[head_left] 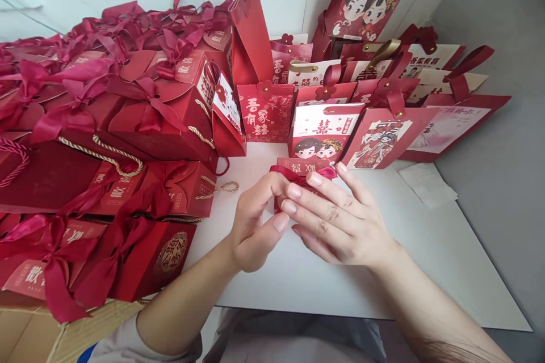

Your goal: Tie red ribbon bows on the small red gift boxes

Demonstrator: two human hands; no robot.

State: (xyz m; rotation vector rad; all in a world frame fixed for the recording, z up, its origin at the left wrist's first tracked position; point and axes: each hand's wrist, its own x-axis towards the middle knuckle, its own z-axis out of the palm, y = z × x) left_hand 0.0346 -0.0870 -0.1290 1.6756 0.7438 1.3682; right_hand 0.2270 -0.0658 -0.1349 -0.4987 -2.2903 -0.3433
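A small red gift box [293,165] with gold characters and a dark red ribbon [326,172] stands on the white table, partly hidden behind my hands. My left hand [261,221] is just in front of its left side. The thumb and bent index finger are apart, and the other fingers are hidden. My right hand [340,218] stretches its fingers across the front of the box, fingertips meeting my left hand. I see nothing held in it. Whether either hand touches the box I cannot tell. Right behind is a bag with a cartoon couple [326,130].
Many red ribbon-tied boxes [157,113] are stacked on the left, some with rope handles. Upright red and white gift bags [266,110] crowd the back, one tall bag [366,3] above the others. A white tissue [428,184] lies at right beside a grey wall [506,125].
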